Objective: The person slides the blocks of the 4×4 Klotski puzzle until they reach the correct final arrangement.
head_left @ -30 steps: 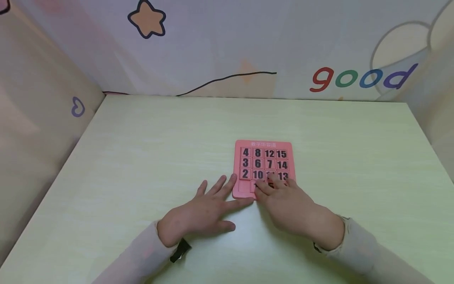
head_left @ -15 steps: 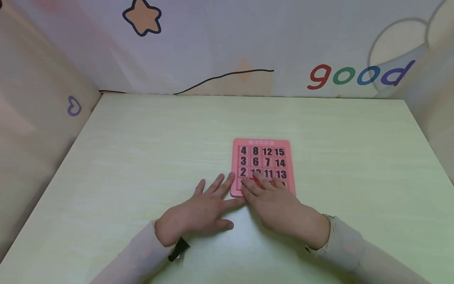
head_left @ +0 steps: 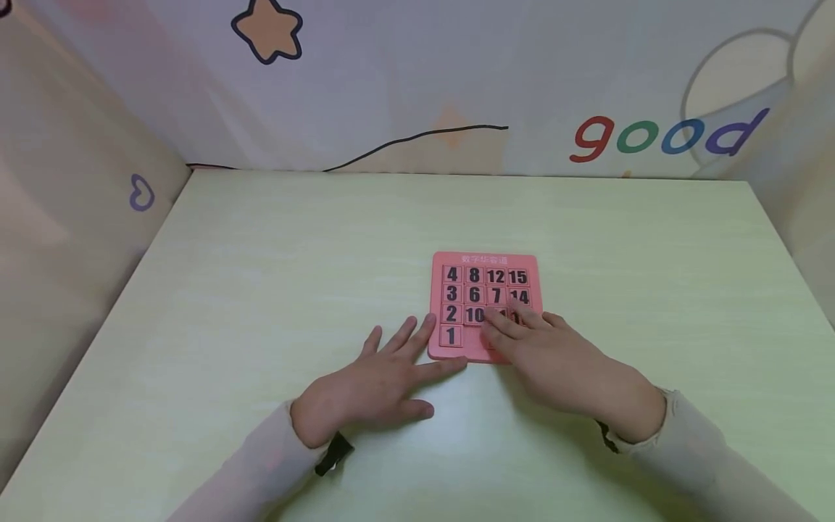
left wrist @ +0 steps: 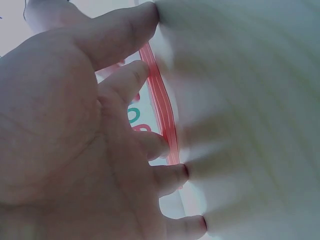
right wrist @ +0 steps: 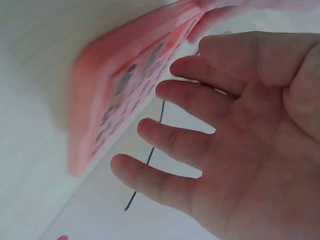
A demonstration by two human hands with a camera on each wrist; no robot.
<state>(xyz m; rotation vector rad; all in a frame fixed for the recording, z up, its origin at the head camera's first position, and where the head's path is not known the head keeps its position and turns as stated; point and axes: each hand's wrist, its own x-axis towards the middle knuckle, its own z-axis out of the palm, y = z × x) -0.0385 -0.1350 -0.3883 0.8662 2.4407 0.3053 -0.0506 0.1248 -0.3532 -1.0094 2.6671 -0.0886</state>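
A pink sliding number puzzle (head_left: 452, 357) lies flat on the table, its numbered tiles set in several rows. Tile 1 (head_left: 451, 336) sits in the bottom left corner, with a bare slot on its right. My left hand (head_left: 378, 388) is spread at the puzzle's lower left corner, fingertips against its left and bottom edges. Over the lower right part lies my right hand (head_left: 554, 362), fingers extended and covering several tiles. In the right wrist view those fingers (right wrist: 162, 140) look nearly straight and hold nothing; whether any fingertip touches a tile I cannot tell.
The pale green table (head_left: 293, 239) extends around the puzzle on all sides. A printed backdrop (head_left: 391, 80) with a star and the word "good" rises behind it. A dark strap end (head_left: 335, 453) hangs at the left wrist.
The right hand first moved left over the bottom row, then back right and slightly up. Tile 1 has slid left into the bottom left corner. The left hand stays in place.
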